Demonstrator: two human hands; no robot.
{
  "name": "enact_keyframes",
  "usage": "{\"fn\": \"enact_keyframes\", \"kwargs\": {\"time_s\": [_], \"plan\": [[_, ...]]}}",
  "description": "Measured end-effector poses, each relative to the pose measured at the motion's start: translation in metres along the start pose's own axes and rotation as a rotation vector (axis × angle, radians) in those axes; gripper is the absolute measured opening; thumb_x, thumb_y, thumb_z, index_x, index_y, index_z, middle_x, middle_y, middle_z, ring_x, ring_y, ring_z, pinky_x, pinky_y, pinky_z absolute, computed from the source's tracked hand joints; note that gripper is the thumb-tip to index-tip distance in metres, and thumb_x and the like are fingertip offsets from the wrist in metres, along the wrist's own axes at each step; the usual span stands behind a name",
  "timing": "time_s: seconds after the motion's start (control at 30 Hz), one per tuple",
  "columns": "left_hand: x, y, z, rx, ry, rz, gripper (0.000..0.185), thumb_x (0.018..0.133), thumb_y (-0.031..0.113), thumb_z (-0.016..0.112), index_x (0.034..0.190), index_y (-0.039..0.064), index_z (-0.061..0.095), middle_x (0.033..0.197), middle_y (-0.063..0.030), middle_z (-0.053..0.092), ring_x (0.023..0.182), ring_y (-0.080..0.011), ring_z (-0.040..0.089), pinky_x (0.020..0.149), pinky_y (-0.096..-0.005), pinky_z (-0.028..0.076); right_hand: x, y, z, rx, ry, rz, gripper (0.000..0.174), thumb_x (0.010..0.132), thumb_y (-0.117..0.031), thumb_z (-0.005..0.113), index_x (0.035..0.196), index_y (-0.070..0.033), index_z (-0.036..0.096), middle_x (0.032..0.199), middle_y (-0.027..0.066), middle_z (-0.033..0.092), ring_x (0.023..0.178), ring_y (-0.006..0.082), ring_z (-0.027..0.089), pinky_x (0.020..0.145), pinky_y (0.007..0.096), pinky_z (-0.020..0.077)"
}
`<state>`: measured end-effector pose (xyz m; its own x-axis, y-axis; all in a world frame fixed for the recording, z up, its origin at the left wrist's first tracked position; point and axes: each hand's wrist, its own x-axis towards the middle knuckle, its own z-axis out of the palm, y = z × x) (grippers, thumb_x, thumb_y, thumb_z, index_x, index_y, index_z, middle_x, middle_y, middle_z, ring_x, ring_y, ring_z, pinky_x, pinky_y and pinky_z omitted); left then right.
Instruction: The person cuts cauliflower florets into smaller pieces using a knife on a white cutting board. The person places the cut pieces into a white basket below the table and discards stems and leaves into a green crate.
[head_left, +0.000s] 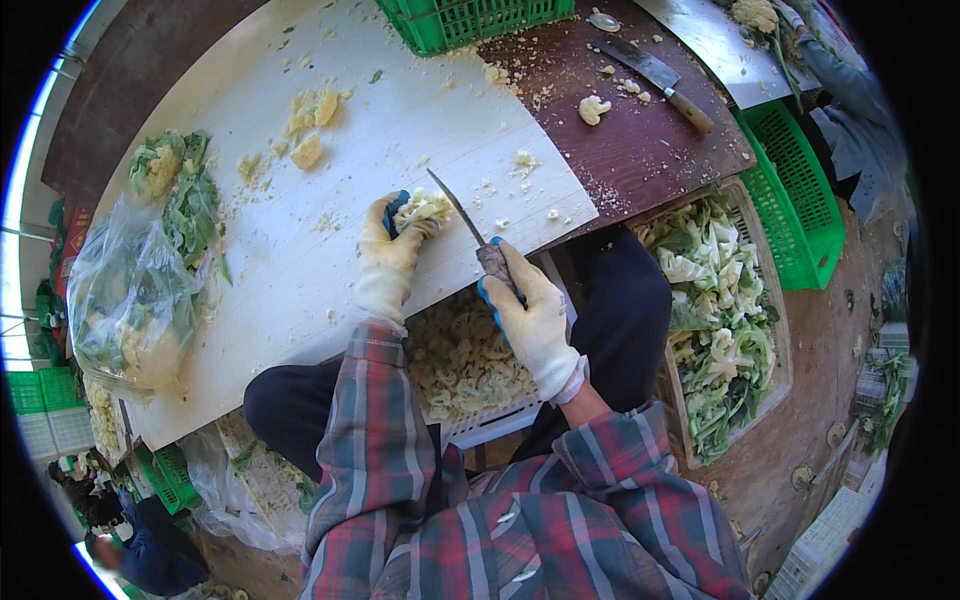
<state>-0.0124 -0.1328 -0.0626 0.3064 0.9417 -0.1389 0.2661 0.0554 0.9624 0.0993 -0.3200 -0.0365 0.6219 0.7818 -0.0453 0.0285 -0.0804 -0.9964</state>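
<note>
My left hand (391, 247), in a cream work glove with blue on the fingers, grips a piece of cauliflower (421, 210) over the white board (300, 285). My right hand (529, 319), gloved alike, is closed around the wrapped handle of a narrow knife (459, 206). The blade points up and away, just right of the cauliflower; whether they touch is hard to tell. Between my knees, below the board's edge, a white plastic crate (491, 424) holds many cauliflower florets (469, 367). Loose cauliflower pieces (306, 151) and crumbs lie on the board.
A cleaver (645, 67) and a floret (593, 110) lie on the dark red tabletop (555, 142). A green crate (480, 26) stands beyond. At left sits a plastic bag of cauliflower (135, 300); at right, a crate of leaves and trimmings (780, 352). Another person's arm (836, 67) is at top right.
</note>
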Motion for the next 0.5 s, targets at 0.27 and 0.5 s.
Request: {"fn": "enact_keyframes", "kwargs": {"time_s": [0.27, 0.5], "plan": [[-0.009, -0.011, -0.011, 0.135, 0.045, 0.173, 0.045, 0.094, 0.011, 0.067, 0.138, 0.002, 0.066, 0.125, -0.0129, 0.068, 0.114, -0.0239, 0.066, 0.101, -0.0353, 0.052, 0.002, 0.012, 0.022, -0.043, -0.049, -0.038, 0.051, 0.098, -0.015, 0.073, 0.145, 0.000, 0.060, 0.118, 0.0183, 0.074, 0.103, 0.0224, 0.074, 0.090, 0.0340, 0.0578], [-0.005, -0.027, -0.009, 0.012, 0.133, 0.092, 0.040, 0.098, 0.009, 0.066, 0.137, 0.003, 0.069, 0.120, -0.0101, 0.071, 0.101, -0.0182, 0.067, 0.091, -0.0311, 0.054, 0.013, 0.016, 0.032, -0.260, -0.059, -0.093, 0.049, 0.098, -0.020, 0.070, 0.142, 0.001, 0.062, 0.110, 0.0232, 0.074, 0.103, 0.0356, 0.074, 0.088, 0.0407, 0.0584]]}}
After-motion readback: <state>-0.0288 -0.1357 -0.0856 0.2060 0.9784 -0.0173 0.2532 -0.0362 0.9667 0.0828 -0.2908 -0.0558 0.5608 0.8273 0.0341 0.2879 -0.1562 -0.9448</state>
